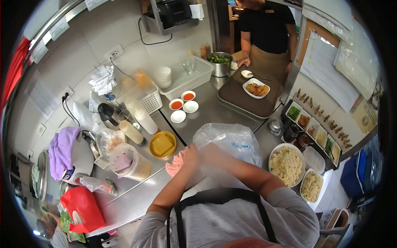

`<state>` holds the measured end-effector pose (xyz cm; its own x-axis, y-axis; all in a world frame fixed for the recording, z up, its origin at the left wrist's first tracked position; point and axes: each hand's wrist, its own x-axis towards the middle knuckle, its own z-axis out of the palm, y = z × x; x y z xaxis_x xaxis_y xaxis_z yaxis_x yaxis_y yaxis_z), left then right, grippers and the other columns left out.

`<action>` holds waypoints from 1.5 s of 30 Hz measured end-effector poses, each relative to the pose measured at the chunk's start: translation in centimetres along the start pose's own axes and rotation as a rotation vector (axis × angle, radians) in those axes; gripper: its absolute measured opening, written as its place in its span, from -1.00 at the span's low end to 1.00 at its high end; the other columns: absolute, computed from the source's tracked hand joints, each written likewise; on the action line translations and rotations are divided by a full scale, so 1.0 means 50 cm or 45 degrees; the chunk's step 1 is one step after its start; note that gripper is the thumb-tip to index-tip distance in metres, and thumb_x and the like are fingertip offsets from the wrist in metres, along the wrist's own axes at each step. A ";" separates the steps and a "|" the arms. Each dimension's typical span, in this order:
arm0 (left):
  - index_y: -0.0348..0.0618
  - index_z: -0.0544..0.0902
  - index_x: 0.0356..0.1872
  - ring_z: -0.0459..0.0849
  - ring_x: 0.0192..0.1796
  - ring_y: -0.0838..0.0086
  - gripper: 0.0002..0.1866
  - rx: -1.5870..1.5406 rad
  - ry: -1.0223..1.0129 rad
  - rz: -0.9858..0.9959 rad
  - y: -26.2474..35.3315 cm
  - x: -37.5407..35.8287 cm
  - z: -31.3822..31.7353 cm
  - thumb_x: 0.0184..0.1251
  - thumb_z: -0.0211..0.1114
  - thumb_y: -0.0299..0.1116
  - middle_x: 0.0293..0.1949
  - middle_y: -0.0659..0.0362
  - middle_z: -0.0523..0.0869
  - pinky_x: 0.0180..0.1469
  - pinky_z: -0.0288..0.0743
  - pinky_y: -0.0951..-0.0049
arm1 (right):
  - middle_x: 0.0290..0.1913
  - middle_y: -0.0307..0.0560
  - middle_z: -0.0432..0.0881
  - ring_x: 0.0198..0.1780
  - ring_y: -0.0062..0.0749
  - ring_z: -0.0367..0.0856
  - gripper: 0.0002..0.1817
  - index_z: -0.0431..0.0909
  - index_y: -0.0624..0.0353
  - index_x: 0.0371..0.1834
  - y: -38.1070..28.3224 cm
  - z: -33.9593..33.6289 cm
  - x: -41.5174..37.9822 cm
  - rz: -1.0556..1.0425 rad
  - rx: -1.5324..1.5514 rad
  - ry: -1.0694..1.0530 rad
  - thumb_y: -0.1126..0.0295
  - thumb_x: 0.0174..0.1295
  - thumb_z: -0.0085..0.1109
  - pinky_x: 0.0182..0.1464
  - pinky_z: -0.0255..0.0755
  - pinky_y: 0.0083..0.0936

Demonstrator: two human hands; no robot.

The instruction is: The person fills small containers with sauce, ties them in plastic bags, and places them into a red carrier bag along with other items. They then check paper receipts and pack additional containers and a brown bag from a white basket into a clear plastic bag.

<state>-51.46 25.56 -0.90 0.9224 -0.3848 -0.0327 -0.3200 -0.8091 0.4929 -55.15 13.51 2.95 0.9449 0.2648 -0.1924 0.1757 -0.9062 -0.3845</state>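
My left hand is closed at the near edge of the steel counter, with a pink cloth bunched against it. My right hand meets it from the right; a smear hides its fingers. Just beyond the right hand lies a crumpled clear plastic bag with blue print. A round yellow-brown container stands to the left of the cloth. Farther back are small white bowls, two of them holding red sauce.
A large bowl of fried rice and a smaller one stand at right, near a garnish rack. A person touches a brown tray bearing fried food. Squeeze bottles and a plastic tub crowd the left.
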 end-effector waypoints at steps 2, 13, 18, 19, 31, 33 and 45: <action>-0.36 0.33 -0.02 0.39 -0.04 0.04 -0.38 0.010 0.003 0.083 0.005 -0.006 -0.016 -0.16 0.29 -0.25 -0.12 -0.17 0.43 -0.01 0.27 0.23 | -0.15 0.09 0.48 -0.05 -0.12 0.42 -0.53 0.41 0.23 -0.13 0.035 0.051 0.029 -0.082 0.029 0.164 0.36 -0.21 0.19 0.00 0.28 -0.34; -0.27 0.55 -0.35 0.56 -0.37 0.13 -0.79 -0.201 0.234 0.088 -0.024 0.008 -0.027 -0.07 0.08 -0.45 -0.47 -0.05 0.59 -0.29 0.43 0.30 | -0.21 0.11 0.49 -0.14 -0.07 0.46 -0.66 0.39 0.26 -0.19 -0.016 0.009 0.015 -0.192 0.185 0.179 0.44 -0.12 0.04 -0.07 0.32 -0.28; -0.20 0.60 -0.43 0.59 -0.41 0.27 -0.82 -0.391 0.198 -0.032 -0.083 0.054 0.034 -0.12 0.09 -0.46 -0.52 -0.01 0.59 -0.39 0.44 0.37 | -0.27 0.12 0.50 -0.21 -0.04 0.48 -0.69 0.40 0.26 -0.21 0.017 0.056 0.045 -0.227 0.203 0.233 0.45 -0.11 0.03 -0.14 0.35 -0.29; -0.12 0.62 -0.43 0.59 -0.37 0.27 -0.81 -0.403 0.164 -0.060 -0.098 0.062 0.054 -0.16 0.13 -0.40 -0.49 0.03 0.60 -0.34 0.44 0.35 | -0.31 0.12 0.52 -0.26 -0.06 0.50 -0.74 0.44 0.25 -0.26 0.015 0.055 0.043 -0.248 0.154 0.274 0.40 -0.06 -0.01 -0.18 0.36 -0.29; -0.20 0.49 -0.50 0.42 -0.53 0.50 -0.89 -0.866 -0.229 0.037 -0.240 0.144 0.206 -0.08 0.00 -0.51 -0.57 0.25 0.45 -0.49 0.32 0.53 | -0.35 0.05 0.55 -0.26 -0.14 0.53 -0.57 0.52 0.16 -0.46 0.054 0.060 0.047 -0.177 0.312 0.342 0.05 -0.34 0.25 -0.19 0.38 -0.36; -0.18 0.48 -0.49 0.42 -0.53 0.50 -0.88 -1.170 -0.287 -0.122 -0.239 0.138 0.217 -0.10 -0.02 -0.53 -0.57 0.25 0.45 -0.49 0.31 0.54 | -0.34 0.06 0.55 -0.26 -0.14 0.53 -0.52 0.51 0.17 -0.44 0.061 0.046 0.040 -0.228 0.372 0.330 0.03 -0.37 0.26 -0.17 0.37 -0.36; -0.18 0.47 -0.49 0.46 -0.51 0.52 -0.83 -2.305 -0.425 -0.360 -0.032 0.056 0.033 -0.19 -0.04 -0.55 -0.52 0.25 0.49 -0.47 0.38 0.55 | -0.22 0.15 0.52 -0.17 -0.04 0.49 -0.48 0.47 0.21 -0.27 0.051 0.025 0.052 -0.174 0.248 0.293 0.09 -0.29 0.23 -0.07 0.33 -0.33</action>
<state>-48.72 25.01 -3.22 0.7536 -0.5818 -0.3059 0.6133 0.4551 0.6455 -52.59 12.30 0.32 0.9578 0.2779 0.0737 0.2701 -0.7817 -0.5621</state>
